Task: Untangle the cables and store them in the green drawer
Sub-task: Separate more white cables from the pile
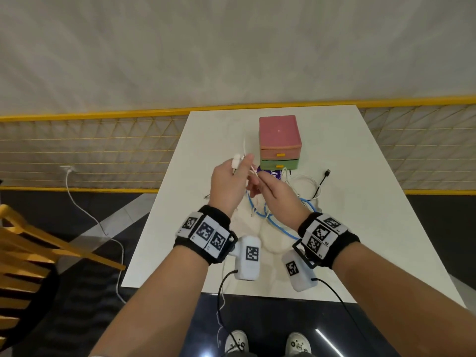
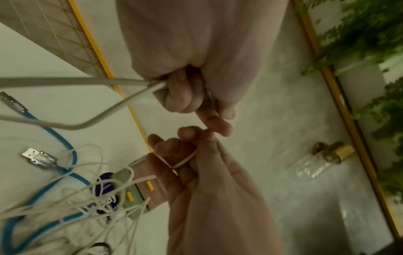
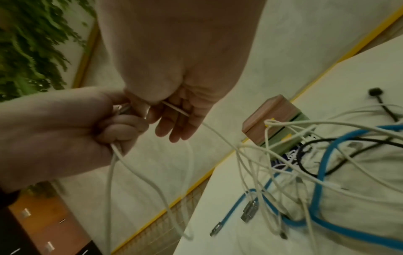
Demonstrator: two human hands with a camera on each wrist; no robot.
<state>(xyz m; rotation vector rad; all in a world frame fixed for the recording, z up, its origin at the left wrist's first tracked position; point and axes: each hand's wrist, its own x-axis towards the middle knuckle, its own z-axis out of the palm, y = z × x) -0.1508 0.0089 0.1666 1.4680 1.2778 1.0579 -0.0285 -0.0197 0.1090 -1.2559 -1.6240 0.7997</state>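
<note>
In the head view, going left to right, the left hand (image 1: pixel 228 185) sits just left of centre, lifted over the white table (image 1: pixel 360 202), its fingers curled round a white cable (image 2: pixel 91 82) whose plug end shows at the fingertips; the left wrist view shows that cable doubled into a loop coming out of the fist. Touching it on the right, the right hand (image 1: pixel 277 197) pinches a thinner white strand (image 3: pixel 174 107) between thumb and forefinger, the other fingers hanging loose and apart. Below and right of the hands the tangle (image 1: pixel 296 191) lies on the table: a blue cable (image 1: pixel 280 225), a black cable (image 1: pixel 323 180) with its plug pointing to the upper right, and several thin white ones crossing each other. Above it, at centre frame, stands the drawer unit; the green drawer (image 1: pixel 279 164) is the lower one, under the pink drawer (image 1: pixel 280 152), and looks closed.

The likely trouble is that pulling the two held strands apart tightens a knot lower down, since both run back into the same heap; a hard tug may also drag the whole heap against the drawer unit and shift it, or sweep loose plugs off the table edge; and neither hand is free to open the drawer.
</note>
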